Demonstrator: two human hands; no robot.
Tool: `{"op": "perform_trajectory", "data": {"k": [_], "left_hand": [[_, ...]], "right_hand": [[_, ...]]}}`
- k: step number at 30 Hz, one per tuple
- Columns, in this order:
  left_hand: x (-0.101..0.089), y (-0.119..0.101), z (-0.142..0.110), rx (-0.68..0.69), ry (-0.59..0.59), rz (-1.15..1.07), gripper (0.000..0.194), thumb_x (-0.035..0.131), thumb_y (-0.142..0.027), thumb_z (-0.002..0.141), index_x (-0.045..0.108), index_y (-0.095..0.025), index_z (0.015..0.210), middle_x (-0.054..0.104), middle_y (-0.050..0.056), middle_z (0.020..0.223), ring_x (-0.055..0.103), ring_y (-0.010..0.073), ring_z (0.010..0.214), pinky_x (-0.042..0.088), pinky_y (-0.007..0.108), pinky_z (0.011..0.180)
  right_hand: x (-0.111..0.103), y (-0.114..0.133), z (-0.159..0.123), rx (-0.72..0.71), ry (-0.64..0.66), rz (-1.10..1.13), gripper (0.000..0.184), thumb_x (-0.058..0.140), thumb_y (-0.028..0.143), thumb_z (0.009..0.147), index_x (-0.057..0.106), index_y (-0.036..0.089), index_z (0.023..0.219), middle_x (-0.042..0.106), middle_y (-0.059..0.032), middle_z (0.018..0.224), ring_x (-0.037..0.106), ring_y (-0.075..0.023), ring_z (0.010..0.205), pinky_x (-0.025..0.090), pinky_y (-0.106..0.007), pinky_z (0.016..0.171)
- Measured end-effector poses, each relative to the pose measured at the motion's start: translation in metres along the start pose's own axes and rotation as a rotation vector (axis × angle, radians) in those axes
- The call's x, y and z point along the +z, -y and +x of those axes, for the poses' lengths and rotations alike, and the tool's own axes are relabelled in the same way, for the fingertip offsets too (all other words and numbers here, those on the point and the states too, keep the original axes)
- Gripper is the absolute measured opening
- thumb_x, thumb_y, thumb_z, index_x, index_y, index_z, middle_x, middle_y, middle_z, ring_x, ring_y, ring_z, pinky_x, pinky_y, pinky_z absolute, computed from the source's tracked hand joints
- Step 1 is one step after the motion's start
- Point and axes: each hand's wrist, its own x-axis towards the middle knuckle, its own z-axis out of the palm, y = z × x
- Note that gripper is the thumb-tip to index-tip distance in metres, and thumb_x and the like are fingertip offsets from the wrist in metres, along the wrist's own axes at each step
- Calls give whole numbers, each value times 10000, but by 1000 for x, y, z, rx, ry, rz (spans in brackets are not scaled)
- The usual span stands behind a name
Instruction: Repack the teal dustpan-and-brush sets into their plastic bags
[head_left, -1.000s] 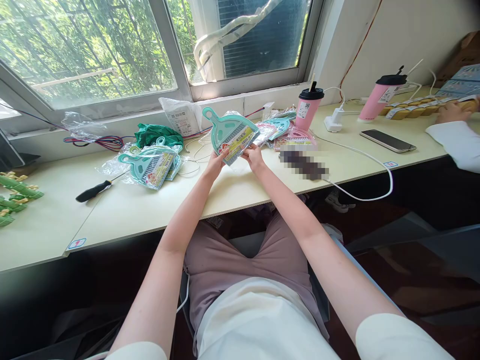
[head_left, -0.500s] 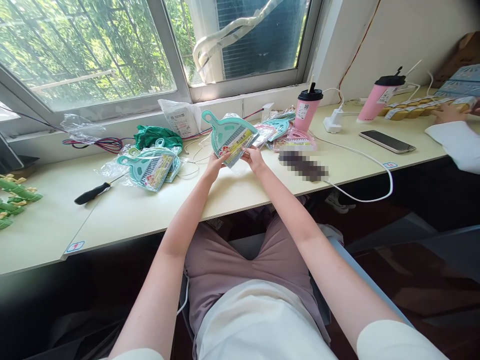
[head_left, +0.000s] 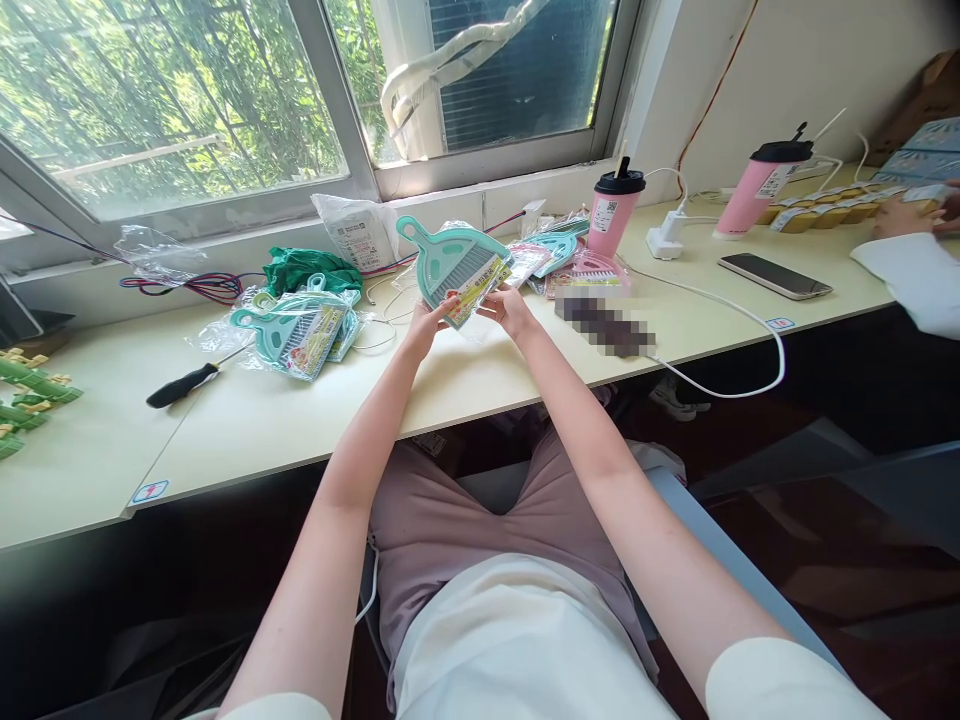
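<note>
A mint-green mini dustpan [head_left: 444, 262] with a grey-bristled brush and a printed card, in clear wrap, is held up above the table. My left hand [head_left: 427, 325] grips its lower left corner, fingers closed on it. At the lower right edge, my right hand [head_left: 511, 308] pinches the same pack. To the left lies a stack of similar wrapped dustpans [head_left: 300, 335] on the table. Behind my right hand are more packs, green ones [head_left: 553, 250] and a pink one [head_left: 596, 275].
A black-handled screwdriver [head_left: 182, 385] lies left, near green figures [head_left: 34, 390]. Green crumpled plastic [head_left: 309, 270] sits by the window. Right stand two pink cups [head_left: 611, 220], a charger [head_left: 665, 240], a white cable [head_left: 780, 370] and a phone [head_left: 775, 276]. Another person's hand [head_left: 904, 215] touches yellow items.
The view has shifted slightly. Both hands still hold the wrapped dustpan, now tilted a little differently. At the far right, the other person's hand has moved a little.
</note>
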Motion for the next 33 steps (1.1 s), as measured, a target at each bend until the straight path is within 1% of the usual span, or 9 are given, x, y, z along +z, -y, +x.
{"op": "perform_trajectory", "data": {"k": [7, 13, 20, 29, 31, 33], "left_hand": [[0, 3, 1, -16, -4, 50, 615, 907, -442, 575, 684, -210, 1099, 768, 86, 1101, 728, 287, 1074, 583, 415, 926], [-1, 5, 4, -10, -42, 76, 601, 908, -418, 547, 689, -193, 1059, 771, 87, 1035, 736, 291, 1009, 581, 430, 893], [-1, 5, 3, 4, -59, 79, 607, 916, -407, 526, 688, -193, 1047, 767, 79, 1006, 734, 279, 962, 575, 426, 875], [0, 5, 4, -7, -68, 64, 585, 919, -384, 517, 686, -185, 1015, 766, 83, 976, 737, 301, 978, 576, 442, 881], [-2, 6, 6, -16, -69, 57, 591, 924, -371, 501, 691, -179, 1008, 768, 82, 967, 737, 305, 974, 585, 437, 864], [-6, 6, 10, -26, -74, 32, 579, 924, -343, 486, 700, -173, 992, 773, 79, 953, 740, 300, 952, 598, 422, 837]], "right_hand": [[-3, -2, 3, 10, -17, 1, 262, 611, 27, 771, 605, 227, 940, 747, 43, 819, 728, -133, 756, 620, -410, 984], [-3, -5, 5, 9, -31, -10, 212, 630, 63, 802, 608, 226, 935, 748, 41, 810, 732, -131, 738, 634, -390, 946], [-2, -7, 5, 6, -44, -19, 216, 648, 72, 806, 599, 234, 940, 752, 37, 816, 739, -136, 751, 648, -374, 916], [-2, -9, 8, 17, -69, -29, 210, 653, 76, 805, 590, 232, 931, 740, 40, 782, 739, -133, 734, 657, -377, 908], [-1, -8, 8, 22, -71, -39, 195, 658, 76, 813, 594, 222, 923, 740, 32, 789, 740, -135, 742, 654, -377, 916], [1, -8, 8, 5, -43, -48, 142, 675, 131, 843, 604, 216, 932, 750, 13, 835, 750, -145, 784, 650, -382, 928]]}}
